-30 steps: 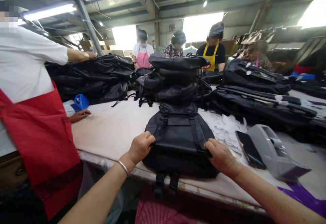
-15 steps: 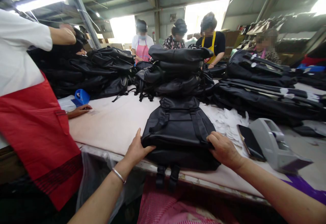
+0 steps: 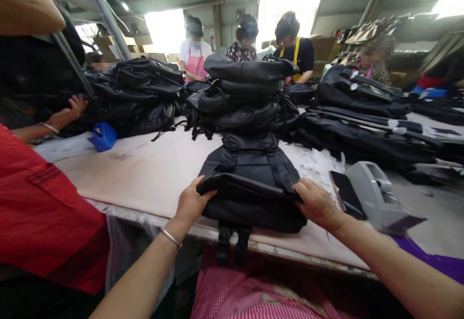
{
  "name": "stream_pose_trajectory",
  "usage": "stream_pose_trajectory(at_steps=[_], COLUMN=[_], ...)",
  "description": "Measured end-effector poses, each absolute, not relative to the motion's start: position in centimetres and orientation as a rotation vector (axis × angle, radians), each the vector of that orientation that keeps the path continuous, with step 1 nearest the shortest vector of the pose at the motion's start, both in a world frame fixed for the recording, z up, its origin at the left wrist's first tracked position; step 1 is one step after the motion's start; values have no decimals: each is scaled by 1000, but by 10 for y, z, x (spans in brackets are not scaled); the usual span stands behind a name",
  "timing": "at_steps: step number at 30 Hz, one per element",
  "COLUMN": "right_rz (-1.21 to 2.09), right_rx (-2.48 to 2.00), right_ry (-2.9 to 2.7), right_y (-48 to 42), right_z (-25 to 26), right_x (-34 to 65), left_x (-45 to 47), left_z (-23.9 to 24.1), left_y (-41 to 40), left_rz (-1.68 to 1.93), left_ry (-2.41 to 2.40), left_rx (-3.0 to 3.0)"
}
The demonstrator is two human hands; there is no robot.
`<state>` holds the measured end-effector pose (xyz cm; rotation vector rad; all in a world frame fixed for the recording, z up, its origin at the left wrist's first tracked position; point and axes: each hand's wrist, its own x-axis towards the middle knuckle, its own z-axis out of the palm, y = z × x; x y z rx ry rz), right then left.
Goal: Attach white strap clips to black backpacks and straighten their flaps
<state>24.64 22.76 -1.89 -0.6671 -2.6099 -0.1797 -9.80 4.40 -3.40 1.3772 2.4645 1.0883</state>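
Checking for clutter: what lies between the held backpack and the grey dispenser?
Head view: a black phone and white paper scraps lie between the backpack and the dispenser.

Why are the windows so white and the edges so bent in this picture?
Head view: daylight blows the back windows white, leaving the black backpack in the left hand and right hand dark; the wide lens bows the table edge and stretches the corners.

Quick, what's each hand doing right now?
Left hand: closed on the backpack, at its left edge.
Right hand: closed on the backpack's right edge.
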Motion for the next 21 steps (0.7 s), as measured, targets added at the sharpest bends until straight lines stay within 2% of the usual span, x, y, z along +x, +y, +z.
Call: stream_pose_trajectory(at_steps=[6, 9, 11, 14, 16, 18, 21], right_rz=[-237, -222, -221, -222, -222, -225, -214], right_rx=[-584, -591, -607, -634, -651, -673, -640], right_ry=[-2641, -2630, -2626, -2614, -2618, -2625, -2562], right_y=[222, 220, 219, 218, 217, 215, 198], right_z=[-31, -28, -26, -22, -20, -17, -13], right_x=[243, 242, 242, 240, 240, 242, 247], left_x=[-98, -91, -77, -42, -18, -2, 5], left_z=[-55, -27, 1, 36, 47, 49, 46], left_y=[31, 30, 36, 58, 80, 102, 123], left_rz=[733, 650, 631, 492, 362, 172, -40], left_ry=[2633, 2837, 2863, 2395, 2051, 1881, 1872], left_rx=[1578, 1596, 1871, 2470, 2664, 2682, 2599])
